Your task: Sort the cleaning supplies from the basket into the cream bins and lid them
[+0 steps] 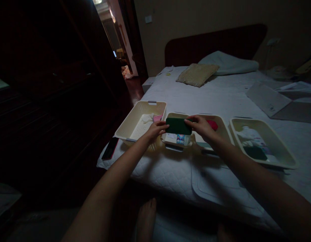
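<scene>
You are sitting at the edge of a bed [216,97] with a white quilted cover, and your bare feet [146,218] show below your arms. Four cream plastic containers line up across it in front of your hands: a woven laundry basket [127,124] under your left hand, a small tray [172,115] directly below the item you hold, a second tray [222,126] under your right hand, and a larger tray [270,137] farther right. A black smartphone [110,148] lies just left of the basket. Your left hand [155,131] and right hand [199,127] are both closed in a pinch on the short ends of a dark green rectangular item [178,126], which is held level just above the small tray. It looks light and flat, though its stiffness is hard to judge in this dim view. Its short ends offer the surest hold, since a smooth face could slip.
</scene>
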### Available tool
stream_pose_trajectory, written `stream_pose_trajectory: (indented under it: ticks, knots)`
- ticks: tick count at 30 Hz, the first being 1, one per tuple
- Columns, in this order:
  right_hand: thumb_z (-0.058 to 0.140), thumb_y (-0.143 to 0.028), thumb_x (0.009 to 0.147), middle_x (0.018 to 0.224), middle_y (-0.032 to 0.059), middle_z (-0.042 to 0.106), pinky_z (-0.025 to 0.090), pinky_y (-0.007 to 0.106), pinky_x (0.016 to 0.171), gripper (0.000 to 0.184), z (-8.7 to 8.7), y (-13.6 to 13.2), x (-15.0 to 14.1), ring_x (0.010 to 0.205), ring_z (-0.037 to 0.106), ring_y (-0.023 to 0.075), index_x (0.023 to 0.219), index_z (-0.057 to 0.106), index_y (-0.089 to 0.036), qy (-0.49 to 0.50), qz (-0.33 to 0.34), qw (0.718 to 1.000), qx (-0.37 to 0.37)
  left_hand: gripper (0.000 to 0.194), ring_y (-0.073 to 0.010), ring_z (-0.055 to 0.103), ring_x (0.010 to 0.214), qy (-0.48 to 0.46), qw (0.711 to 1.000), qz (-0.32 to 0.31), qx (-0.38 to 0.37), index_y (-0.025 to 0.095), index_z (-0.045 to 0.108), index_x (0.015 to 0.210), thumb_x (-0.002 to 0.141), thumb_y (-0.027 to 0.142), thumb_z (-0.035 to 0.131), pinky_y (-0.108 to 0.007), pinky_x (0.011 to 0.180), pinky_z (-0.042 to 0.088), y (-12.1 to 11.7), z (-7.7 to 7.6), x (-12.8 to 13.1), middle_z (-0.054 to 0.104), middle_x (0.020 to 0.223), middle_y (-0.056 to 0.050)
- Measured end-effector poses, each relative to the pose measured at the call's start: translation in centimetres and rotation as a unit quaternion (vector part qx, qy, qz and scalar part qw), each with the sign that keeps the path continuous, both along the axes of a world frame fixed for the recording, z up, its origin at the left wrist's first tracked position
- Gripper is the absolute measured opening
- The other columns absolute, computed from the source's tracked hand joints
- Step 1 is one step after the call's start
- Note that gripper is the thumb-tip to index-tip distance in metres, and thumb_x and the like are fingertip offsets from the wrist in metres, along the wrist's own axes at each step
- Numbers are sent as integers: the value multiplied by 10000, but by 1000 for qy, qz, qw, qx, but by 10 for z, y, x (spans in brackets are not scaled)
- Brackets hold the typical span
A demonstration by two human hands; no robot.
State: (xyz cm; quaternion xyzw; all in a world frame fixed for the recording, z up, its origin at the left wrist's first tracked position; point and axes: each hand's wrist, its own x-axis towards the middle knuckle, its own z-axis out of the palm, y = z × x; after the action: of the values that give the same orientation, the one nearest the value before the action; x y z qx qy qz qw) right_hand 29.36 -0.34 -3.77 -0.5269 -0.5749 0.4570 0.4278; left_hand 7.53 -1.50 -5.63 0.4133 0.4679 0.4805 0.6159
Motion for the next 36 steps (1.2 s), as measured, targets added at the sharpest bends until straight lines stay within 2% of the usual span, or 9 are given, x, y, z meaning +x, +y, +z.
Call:
stream_pose_trajectory:
  ticks: [10,16,21,24,27,29,31,34,36]
  knots:
    - [685,-229,748,894,57,642,541,339,718,158,-1,1,-1,737,619,162,876,597,-200,10,-9,1000,-24,411,-168,577,930,14,999,32,-4,144,650,872,524,243,845,-339,887,414,3,-4,0,635,973,-59]
    - [687,-238,751,871,55,643,542,352,742,152,-4,3,0,738,624,164,867,598,-198,5,-9,1000,-22,373,-170,588,895,29,998,53,-7,148,652,855,541,221,840,-363,893,432,3,-4,4,633,915,-48]
    - [659,-204,750,918,71,654,535,379,792,147,-13,11,6,800,638,177,879,590,-186,-29,-14,999,-1,366,-158,598,860,36,997,68,-3,137,657,853,546,220,839,-360,888,452,6,-9,6,647,914,-50]
    - [666,-220,740,1009,114,648,520,409,838,223,-20,15,9,898,642,214,946,595,-169,-87,-15,995,36,370,-157,607,856,26,997,67,3,132,654,865,556,232,831,-360,892,454,9,-13,3,660,927,-57]
    - [685,-287,735,1129,165,615,532,431,813,411,-24,16,11,954,639,259,1106,574,-148,-134,9,989,62,369,-164,619,861,22,998,61,3,122,652,867,561,232,826,-374,908,456,11,-15,-1,671,918,-66]
    - [707,-327,718,1190,186,585,531,455,821,547,-24,14,11,1010,623,295,1206,538,-145,-182,27,978,102,362,-169,625,865,24,998,57,3,118,652,869,569,228,823,-382,915,456,11,-15,-3,675,918,-72]
    - [731,-341,700,1233,187,560,498,489,897,643,-24,11,10,1104,578,328,1272,501,-159,-244,53,954,167,344,-167,629,865,22,998,56,3,120,651,873,588,220,817,-380,916,456,11,-16,-3,676,919,-74]
    - [738,-306,704,1288,174,520,430,495,1001,685,-22,6,7,1204,509,335,1319,459,-189,-317,92,910,251,304,-148,628,836,25,997,66,-6,124,648,864,614,196,805,-369,912,458,11,-16,-1,667,905,-65]
    - [731,-275,713,1302,182,501,428,475,1007,690,-21,4,5,1205,506,331,1333,444,-182,-351,107,889,273,287,-144,627,832,27,998,64,-8,125,646,867,628,184,796,-367,911,461,11,-16,2,659,909,-62]
